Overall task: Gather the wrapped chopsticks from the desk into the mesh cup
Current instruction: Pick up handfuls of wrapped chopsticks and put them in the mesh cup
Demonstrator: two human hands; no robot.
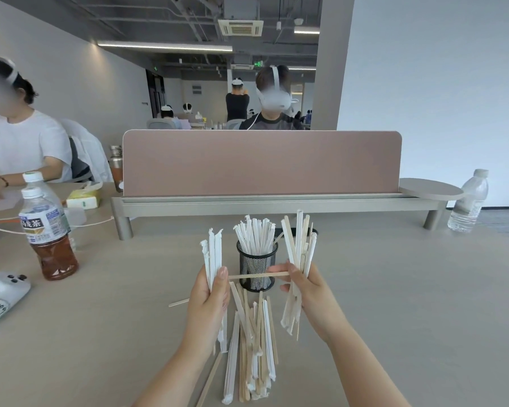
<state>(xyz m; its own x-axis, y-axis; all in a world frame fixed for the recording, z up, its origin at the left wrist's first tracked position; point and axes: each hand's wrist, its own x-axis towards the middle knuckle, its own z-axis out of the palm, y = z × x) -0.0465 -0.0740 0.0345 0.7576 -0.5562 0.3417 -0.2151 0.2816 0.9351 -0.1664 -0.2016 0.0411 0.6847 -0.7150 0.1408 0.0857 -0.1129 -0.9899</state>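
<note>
The left hand (pixel 209 301) has its grip closed on a bundle of wrapped chopsticks (pixel 212 259), long axis upright, tips away from the person. The right hand (pixel 304 284) grips a mixed bunch (pixel 300 245) of bare and wrapped sticks, also upright; one bare stick (pixel 256 276) lies crosswise in front of the mesh cup (pixel 256 267). The cup stands between the hands, already packed with upright wrapped chopsticks. A pile (pixel 252 342) lies lengthwise on the table (pixel 409 304), partly hidden by the left wrist. Open table lies to the right.
</note>
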